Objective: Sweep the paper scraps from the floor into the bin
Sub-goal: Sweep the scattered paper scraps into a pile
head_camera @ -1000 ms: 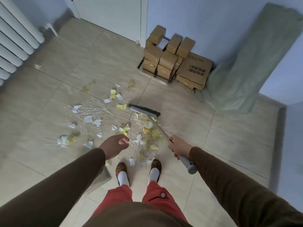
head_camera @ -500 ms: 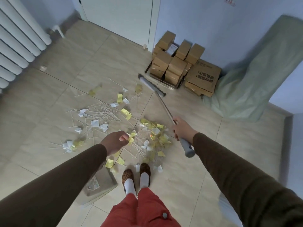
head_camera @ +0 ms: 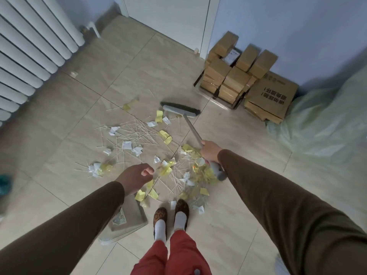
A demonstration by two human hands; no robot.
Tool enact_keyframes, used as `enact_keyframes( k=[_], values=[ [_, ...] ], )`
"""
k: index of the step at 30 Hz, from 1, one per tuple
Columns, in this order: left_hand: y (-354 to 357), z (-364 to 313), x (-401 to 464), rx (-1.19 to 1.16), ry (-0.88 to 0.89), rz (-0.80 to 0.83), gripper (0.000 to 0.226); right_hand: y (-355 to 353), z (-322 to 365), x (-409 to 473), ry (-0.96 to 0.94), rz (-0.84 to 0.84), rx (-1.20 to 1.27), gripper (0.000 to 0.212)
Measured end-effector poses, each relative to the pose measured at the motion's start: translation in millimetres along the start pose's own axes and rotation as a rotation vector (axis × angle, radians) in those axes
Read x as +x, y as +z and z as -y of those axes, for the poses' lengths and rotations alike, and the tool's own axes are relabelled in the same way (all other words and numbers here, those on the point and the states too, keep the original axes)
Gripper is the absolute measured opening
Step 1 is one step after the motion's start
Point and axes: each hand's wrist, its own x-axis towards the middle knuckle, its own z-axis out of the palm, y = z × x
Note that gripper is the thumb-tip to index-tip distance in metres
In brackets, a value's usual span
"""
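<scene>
From the head view, the paper scraps [head_camera: 127,144] lie scattered on the tiled floor [head_camera: 59,116], mixed with thin pale sticks [head_camera: 139,133]; taking the person's slippered feet [head_camera: 170,215] as the landmark, the mess spreads from just in front of the toes out and to the left, densest just ahead and slightly right of the feet, where yellow and white pieces pile near the broom handle. The broom [head_camera: 180,110] has its head down on the floor at the far edge of the litter, well beyond the feet, and the right hand [head_camera: 209,153] has its fingers wrapped round the handle low on the shaft, above the grey end cap. The left hand [head_camera: 137,177] hangs over the scraps with fingers loosely curled; it seems to hold nothing, though from this angle a thin handle under the palm cannot be ruled out. A flat grey dustpan [head_camera: 131,219] sits just left of the feet, partly hidden under the left sleeve; no bin is in view. The scraps look crumpled and very light, so they should slide easily but may flutter or skip past the bristles under a fast stroke; the sticks are stiff and likely to roll or bridge over the pan's lip. A firm, low hold on the handle and short, slow pulls toward the feet seem wisest.
</scene>
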Motion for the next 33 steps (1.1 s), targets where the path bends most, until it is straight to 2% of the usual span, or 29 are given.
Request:
enact_keyframes(
  k=[5, 10, 13, 16, 18, 21, 24, 30, 33],
  values=[
    [-6.3, -7.4, -12.3, 0.034, 0.050, 0.015, 0.023, 10.0, -46.8, -78.7, -0.015, 0.081, -0.075, 0.047],
    [-21.1, -4.4, -27.5, 0.077, 0.116, -0.009, 0.024, 15.6, -79.5, -163.3, -0.016, 0.074, -0.091, 0.041],
    [-28.7, 5.9, -40.7, 0.091, 0.168, -0.019, 0.020, 37.0, -89.1, -216.0, -0.011, 0.024, -0.020, 0.043],
    [-33.9, 25.7, -60.7, 0.104, 0.216, -0.035, 0.022, 72.4, -91.2, -250.7, 0.032, -0.050, 0.234, 0.050],
    [-37.6, 45.1, -77.4, 0.118, 0.247, -0.032, 0.022, 108.0, -81.7, -270.5, 0.029, -0.103, 0.325, 0.053],
    [-44.2, 85.0, -110.3, 0.124, 0.271, -0.013, 0.022, 177.0, -49.8, -298.5, -0.041, -0.182, 0.317, 0.053],
    [-51.6, 131.1, -143.5, 0.128, 0.273, -0.012, 0.023, 231.9, -13.2, -307.0, -0.017, -0.194, 0.615, 0.052],
    [-78.6, 207.6, -187.0, 0.130, 0.199, -0.053, 0.024, 308.4, 52.1, -303.3, -0.039, 0.005, 0.965, 0.052],
    [-92.4, 229.8, -194.3, 0.130, 0.177, -0.111, 0.025, 327.7, 82.3, -303.2, -0.038, 0.165, 1.131, 0.038]
  ],
)
